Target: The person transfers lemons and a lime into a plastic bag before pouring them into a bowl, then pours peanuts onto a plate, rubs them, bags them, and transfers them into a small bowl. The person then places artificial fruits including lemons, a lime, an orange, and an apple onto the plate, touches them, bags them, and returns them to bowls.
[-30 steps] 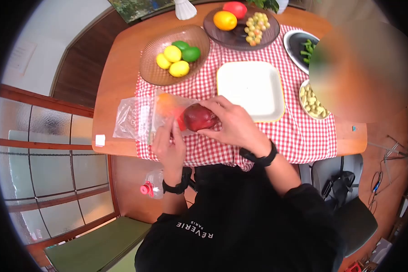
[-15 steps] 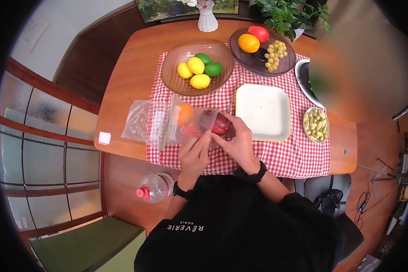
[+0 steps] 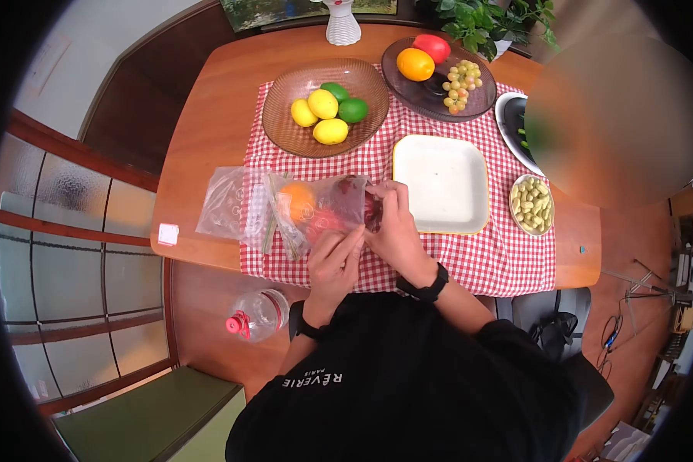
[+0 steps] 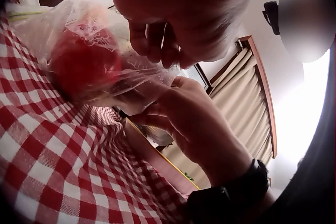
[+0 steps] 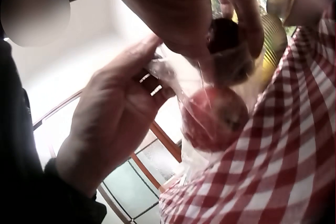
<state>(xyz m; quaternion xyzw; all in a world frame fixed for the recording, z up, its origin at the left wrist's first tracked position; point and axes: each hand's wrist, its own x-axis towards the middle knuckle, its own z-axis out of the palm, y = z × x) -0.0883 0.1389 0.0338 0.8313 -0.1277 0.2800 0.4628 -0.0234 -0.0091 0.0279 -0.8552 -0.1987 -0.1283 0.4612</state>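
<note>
In the head view, a clear plastic bag (image 3: 339, 192) lies on the checked cloth with an orange (image 3: 296, 202) and a red fruit (image 3: 323, 223) inside. My left hand (image 3: 335, 269) pinches the bag's near edge between thumb and fingers. Beside it, my right hand (image 3: 399, 239) grips a dark red fruit (image 3: 373, 210), partly covered by the bag's film at its right end. The right wrist view shows the dark fruit (image 5: 223, 35) under my right hand (image 5: 194, 8), above the red fruit (image 5: 215, 119). Stretched film reaches my left hand (image 5: 113, 108).
Another clear bag (image 3: 229, 204) lies at the left. Behind are a brown bowl (image 3: 277, 127) of lemons and green fruits and a dark plate (image 3: 404, 88) with fruit and grapes. A white tray (image 3: 443, 185) stands close right, then a small bowl of pale green pieces (image 3: 531, 204).
My left hand has moved right, along the bag to its right end. Film now covers part of the dark red fruit, which was fully uncovered earlier. The head view has shifted.
</note>
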